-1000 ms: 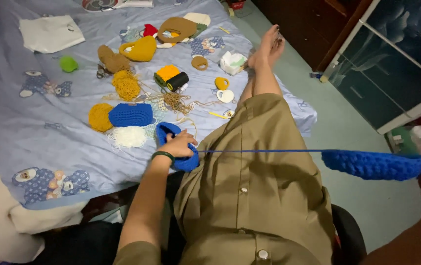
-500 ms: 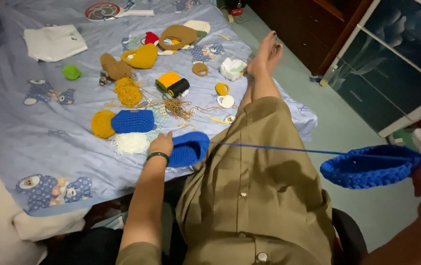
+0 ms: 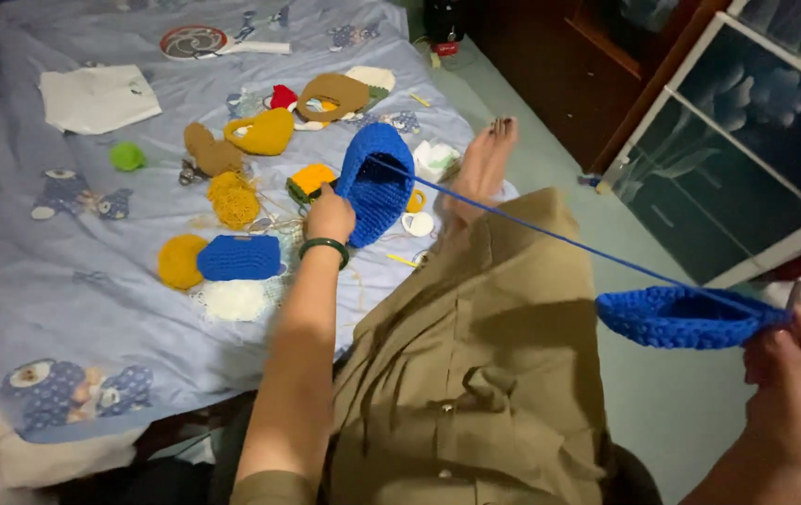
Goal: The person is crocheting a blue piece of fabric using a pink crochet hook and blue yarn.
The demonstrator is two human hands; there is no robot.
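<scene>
I see a blue yarn ball (image 3: 377,182) lifted above the bed, gripped from the left side by the left hand (image 3: 329,215), whose fingers are closed around it. A green bracelet (image 3: 324,246) circles that wrist. From the ball a taut blue strand (image 3: 550,234) runs down to the right, crossing above a leg in olive trousers (image 3: 485,374), and ends at a blue crocheted piece (image 3: 686,318), a shallow oval cup shape. The right hand (image 3: 798,374) pinches the far end of that piece at the right edge of the view, fingers closed on it. A thin metal hook (image 3: 796,292) shows just above those fingers; I cannot tell exactly how it is held.

Below and left of the ball, on a pale blue bedsheet (image 3: 73,281) printed with bears, lie a flat blue crocheted rectangle (image 3: 239,257), a yellow disc (image 3: 182,262) touching its left side, and a white crocheted patch (image 3: 232,299) just beneath. Further up are a yellow yarn tangle (image 3: 232,198), a yellow heart-shaped piece (image 3: 260,133), a brown piece (image 3: 209,150) and a small green ball (image 3: 126,156). A folded white cloth (image 3: 97,96) sits near the top left. A bare foot (image 3: 485,164) rests on the bed edge to the right of the ball.
</scene>
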